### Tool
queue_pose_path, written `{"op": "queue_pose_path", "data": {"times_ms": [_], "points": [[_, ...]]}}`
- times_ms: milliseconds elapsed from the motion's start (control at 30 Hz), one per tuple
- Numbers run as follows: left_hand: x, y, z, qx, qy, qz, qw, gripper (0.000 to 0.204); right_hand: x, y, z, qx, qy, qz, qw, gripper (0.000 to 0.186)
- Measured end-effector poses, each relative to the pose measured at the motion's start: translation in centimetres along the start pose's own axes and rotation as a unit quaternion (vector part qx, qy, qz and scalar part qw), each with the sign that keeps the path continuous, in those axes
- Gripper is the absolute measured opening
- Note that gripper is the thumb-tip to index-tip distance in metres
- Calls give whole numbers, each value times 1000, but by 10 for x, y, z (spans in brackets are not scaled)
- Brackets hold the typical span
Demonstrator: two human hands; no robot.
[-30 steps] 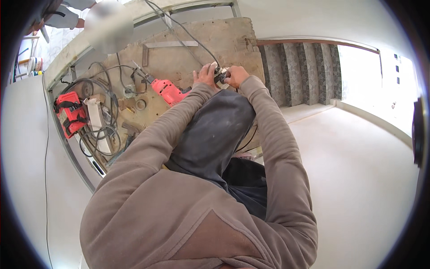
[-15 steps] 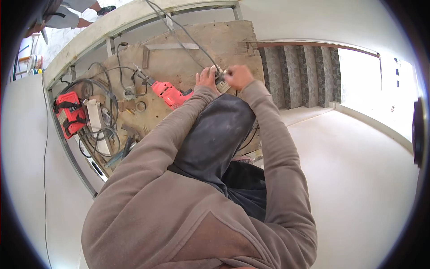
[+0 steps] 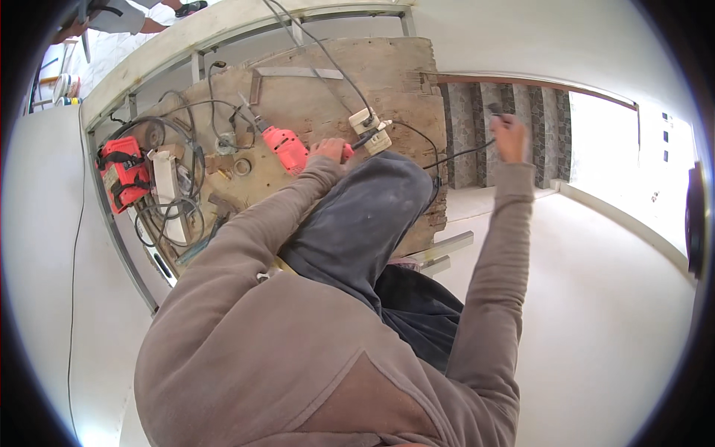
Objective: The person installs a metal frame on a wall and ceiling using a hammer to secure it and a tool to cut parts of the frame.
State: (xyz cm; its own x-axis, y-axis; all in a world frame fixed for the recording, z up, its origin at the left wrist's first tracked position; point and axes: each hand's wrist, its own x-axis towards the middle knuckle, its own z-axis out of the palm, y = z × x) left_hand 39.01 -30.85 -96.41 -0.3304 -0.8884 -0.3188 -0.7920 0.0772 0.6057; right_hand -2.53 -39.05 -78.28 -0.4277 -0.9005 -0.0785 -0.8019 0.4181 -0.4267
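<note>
My left hand (image 3: 329,150) is closed round the rear handle of a red power drill (image 3: 283,147), which lies on a worn plywood board (image 3: 387,67). The drill's bit points to the far left. Off to the right, my raised right hand (image 3: 511,140) grips a black plug (image 3: 494,109) with a black cord (image 3: 465,153) trailing from it towards the board. Just beyond my knee sits a cream socket box (image 3: 370,130). Black plugs or leads are at its top, and neither hand touches it.
Left on the board lie a red tool bag or case (image 3: 125,175), a tape roll (image 3: 242,167), coiled cables and a hammer-like tool (image 3: 220,205). A metal angle strip (image 3: 302,72) lies farther back. Stone-patterned steps (image 3: 484,104) descend at right. Another person's leg (image 3: 153,26) shows far left.
My right hand has left the socket box and swung right, carrying a plug and cord. My left hand has moved off the box onto the drill's handle.
</note>
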Motion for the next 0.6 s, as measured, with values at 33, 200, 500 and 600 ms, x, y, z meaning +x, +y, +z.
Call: {"op": "queue_pose_path", "data": {"times_ms": [33,200,500,600], "points": [[-4,0,-9,0,-3,-1,1000,48,2,8,-20,-41,69,-30,996,39],[-40,-11,-98,-147,70,62,985,29,15,11,-217,224,320,2,921,30],[-76,-11,-243,-465,340,65,815,16,-52,-165,-299,334,268,-171,887,32],[-96,-2,-311,-465,326,72,820,22,-63,-241,-257,307,149,-212,916,35]]}}
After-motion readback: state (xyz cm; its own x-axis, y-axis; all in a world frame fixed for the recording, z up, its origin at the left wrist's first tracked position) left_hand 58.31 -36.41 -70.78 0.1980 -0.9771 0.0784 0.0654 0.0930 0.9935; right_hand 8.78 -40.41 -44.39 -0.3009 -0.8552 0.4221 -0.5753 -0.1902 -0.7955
